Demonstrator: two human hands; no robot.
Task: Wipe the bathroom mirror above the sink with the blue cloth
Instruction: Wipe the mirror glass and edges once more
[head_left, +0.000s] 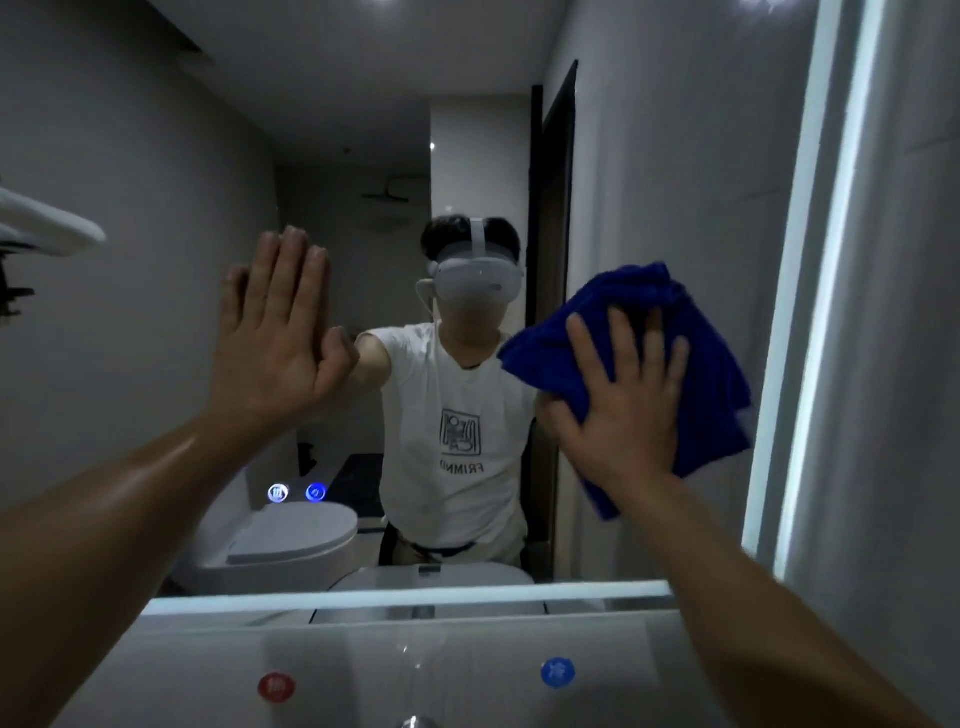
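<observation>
White and glossy, a panel (156, 670) lies nearest the camera. A round red marker (277, 687) and a round blue marker (558, 672) sit well apart on it. The top of a metal tap (414, 722) shows between them at the bottom edge. Two bare forearms reach up and away from the lower corners.

Above the panel runs the lit lower strip (405, 597) of the mirror (156, 156). A second lit strip (826, 291) climbs its right side.

The left hand (280, 332) lies flat against the glass, left of centre. Its fingers are straight and close together, pointing up, and it holds nothing.

The right hand (618, 410) is spread wide with its fingers straight, and its palm presses the blue cloth (691, 332) onto the glass. The cloth is bunched and folded. It sits on the right part of the mirror, just beside the upright lit strip, and sticks out above, right of and below the hand.

Two small glowing buttons (278, 492) show low on the glass, under the left forearm.

Farther off, in the reflection, stands a person in a white T-shirt (452, 415) and a white headset (478, 278). Both arms are raised to meet the hands. Behind the person are a white toilet (291, 535) with its lid down, a dark doorway (558, 260) and, farthest back, a shower head (387, 196) on the dim wall.
</observation>
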